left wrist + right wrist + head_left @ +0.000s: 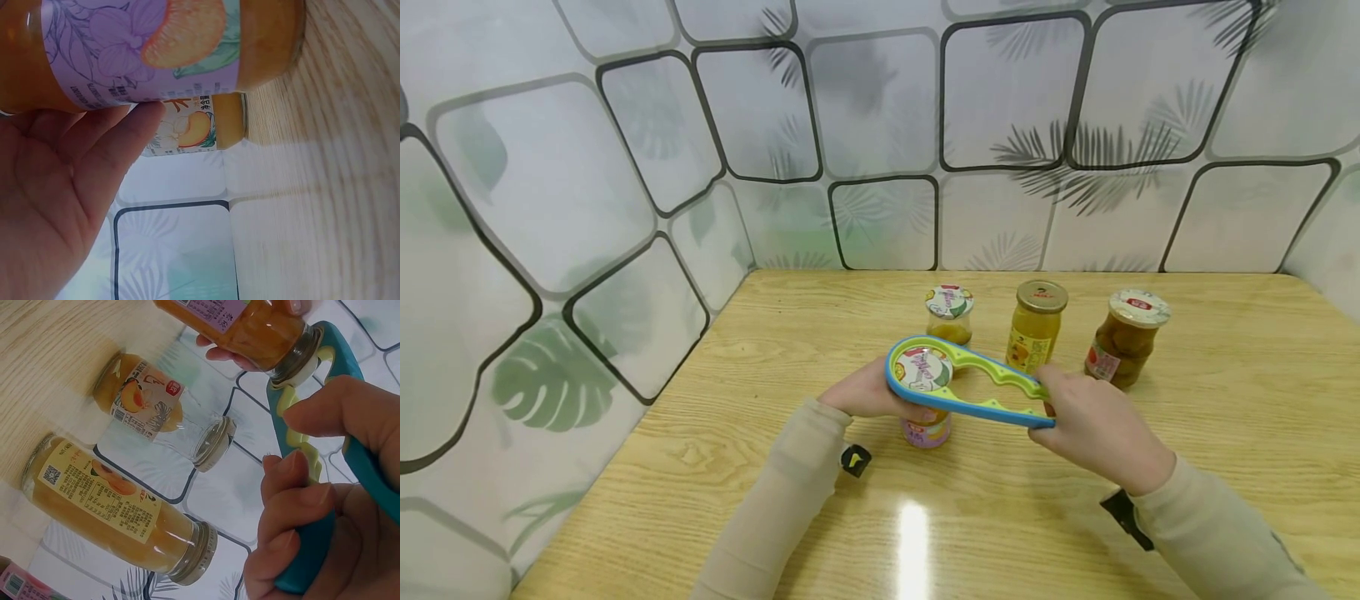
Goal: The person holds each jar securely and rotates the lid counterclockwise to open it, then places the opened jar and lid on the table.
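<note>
A glass jar of orange fruit with a purple label [927,433] stands on the table, and my left hand [876,390] holds it round its side. In the left wrist view, fingers lie against the jar's purple label [134,56]. Around its patterned lid sits the looped end of a blue and green jar opener [977,409]. My right hand [1093,425] grips the opener by its handle end. In the right wrist view, that hand's fingers [297,512] curl round the handles, and the loop is at the lid of the jar [269,331].
Behind the held jar stands a partly filled jar [950,312] with a patterned lid. A taller yellow jar [1033,329] with a gold lid and a dark brown jar [1120,342] stand to its right. The wooden table [760,333] meets a patterned wall covering [883,221].
</note>
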A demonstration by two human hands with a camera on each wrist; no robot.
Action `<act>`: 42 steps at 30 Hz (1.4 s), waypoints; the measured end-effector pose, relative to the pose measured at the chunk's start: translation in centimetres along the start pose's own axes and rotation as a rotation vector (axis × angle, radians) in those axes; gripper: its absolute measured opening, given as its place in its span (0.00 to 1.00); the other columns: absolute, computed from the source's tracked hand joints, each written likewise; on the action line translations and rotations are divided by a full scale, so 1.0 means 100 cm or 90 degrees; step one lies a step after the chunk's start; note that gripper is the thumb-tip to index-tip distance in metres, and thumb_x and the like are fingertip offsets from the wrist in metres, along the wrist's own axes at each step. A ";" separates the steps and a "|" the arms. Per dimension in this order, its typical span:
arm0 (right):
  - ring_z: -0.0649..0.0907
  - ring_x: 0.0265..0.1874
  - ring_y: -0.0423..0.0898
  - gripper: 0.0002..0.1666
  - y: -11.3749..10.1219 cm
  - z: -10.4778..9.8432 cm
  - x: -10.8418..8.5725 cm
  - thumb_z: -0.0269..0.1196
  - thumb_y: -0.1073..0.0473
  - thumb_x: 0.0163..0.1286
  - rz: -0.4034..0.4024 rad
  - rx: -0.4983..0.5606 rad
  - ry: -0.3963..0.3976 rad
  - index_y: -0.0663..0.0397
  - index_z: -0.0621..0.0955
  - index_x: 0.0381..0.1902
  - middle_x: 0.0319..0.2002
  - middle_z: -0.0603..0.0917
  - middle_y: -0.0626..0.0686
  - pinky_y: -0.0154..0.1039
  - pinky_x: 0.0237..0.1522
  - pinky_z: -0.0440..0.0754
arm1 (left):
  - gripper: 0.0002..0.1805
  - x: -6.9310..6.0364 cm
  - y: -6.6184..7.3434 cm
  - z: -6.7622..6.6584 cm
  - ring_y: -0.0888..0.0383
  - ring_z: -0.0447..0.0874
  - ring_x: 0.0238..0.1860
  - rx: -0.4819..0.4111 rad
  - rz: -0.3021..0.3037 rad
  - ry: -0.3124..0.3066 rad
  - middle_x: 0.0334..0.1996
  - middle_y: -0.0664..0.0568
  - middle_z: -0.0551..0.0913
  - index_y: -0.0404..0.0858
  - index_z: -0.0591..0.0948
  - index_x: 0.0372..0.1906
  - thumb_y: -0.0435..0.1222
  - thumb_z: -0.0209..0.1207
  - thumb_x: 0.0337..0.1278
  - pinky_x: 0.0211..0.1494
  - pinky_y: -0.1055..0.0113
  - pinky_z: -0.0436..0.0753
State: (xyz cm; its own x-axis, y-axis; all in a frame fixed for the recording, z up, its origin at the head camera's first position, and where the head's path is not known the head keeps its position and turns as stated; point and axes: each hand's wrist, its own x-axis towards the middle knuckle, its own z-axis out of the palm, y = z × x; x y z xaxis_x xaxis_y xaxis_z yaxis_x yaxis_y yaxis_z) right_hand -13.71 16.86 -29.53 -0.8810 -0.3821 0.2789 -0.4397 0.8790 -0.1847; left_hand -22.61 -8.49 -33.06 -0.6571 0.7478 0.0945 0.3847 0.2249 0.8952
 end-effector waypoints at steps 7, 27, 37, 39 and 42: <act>0.65 0.10 0.37 0.21 -0.001 0.000 0.000 0.71 0.58 0.41 -0.003 -0.027 0.008 0.58 0.72 0.29 0.13 0.67 0.43 0.33 0.10 0.62 | 0.35 0.000 -0.001 0.000 0.61 0.70 0.51 -0.002 0.001 -0.004 0.49 0.53 0.73 0.38 0.66 0.56 0.28 0.67 0.38 0.54 0.65 0.68; 0.62 0.06 0.39 0.20 -0.001 0.006 -0.004 0.71 0.57 0.40 0.013 -0.097 0.097 0.57 0.69 0.21 0.09 0.62 0.44 0.34 0.07 0.60 | 0.31 0.012 0.002 0.023 0.60 0.72 0.48 0.006 -0.086 0.199 0.46 0.53 0.77 0.41 0.72 0.53 0.33 0.68 0.37 0.50 0.66 0.71; 0.62 0.06 0.39 0.21 -0.005 0.007 -0.006 0.71 0.57 0.38 -0.001 -0.103 0.134 0.56 0.68 0.20 0.10 0.62 0.44 0.35 0.07 0.60 | 0.36 0.016 0.001 0.039 0.56 0.72 0.49 -0.027 -0.105 0.326 0.47 0.50 0.76 0.39 0.70 0.54 0.32 0.71 0.32 0.53 0.64 0.69; 0.62 0.06 0.39 0.21 -0.006 0.008 -0.006 0.70 0.57 0.38 -0.004 -0.104 0.137 0.56 0.68 0.20 0.10 0.62 0.44 0.35 0.07 0.60 | 0.36 0.016 0.001 0.040 0.56 0.72 0.49 -0.025 -0.102 0.334 0.47 0.50 0.76 0.39 0.70 0.55 0.32 0.70 0.32 0.53 0.64 0.69; 0.62 0.06 0.39 0.21 -0.007 0.007 -0.005 0.71 0.57 0.37 -0.006 -0.106 0.136 0.57 0.68 0.20 0.09 0.62 0.43 0.35 0.06 0.60 | 0.37 0.016 0.001 0.040 0.55 0.72 0.50 -0.025 -0.093 0.340 0.48 0.49 0.75 0.38 0.69 0.56 0.31 0.70 0.32 0.54 0.63 0.69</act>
State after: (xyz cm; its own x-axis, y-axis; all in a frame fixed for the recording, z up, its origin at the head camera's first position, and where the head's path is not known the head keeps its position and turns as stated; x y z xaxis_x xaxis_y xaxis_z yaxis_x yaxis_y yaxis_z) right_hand -13.02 16.21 -30.21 -0.8121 -0.3377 0.4759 -0.3979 0.9170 -0.0282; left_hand -21.04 -4.72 -34.58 -0.9433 0.2870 0.1665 0.2468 0.2714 0.9303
